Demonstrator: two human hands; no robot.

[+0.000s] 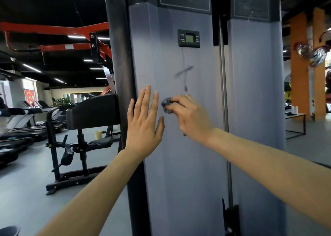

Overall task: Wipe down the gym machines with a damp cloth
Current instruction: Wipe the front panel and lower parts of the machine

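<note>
**Head view: both hands at a tall grey-blue plastic gym machine shroud [179, 164]**

The right hand [189, 117] curls its fingers round a small crumpled grey cloth [166, 105], which touches the shroud below a dark smeared streak [184, 70] and a small black digital counter [188, 38]. Just beside it, the left hand [143, 121] lies flat on the shroud, fingers straight and spread.

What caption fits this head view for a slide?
Right hand holds a crumpled cloth against the grey machine panel; left hand lies flat beside it.
</note>
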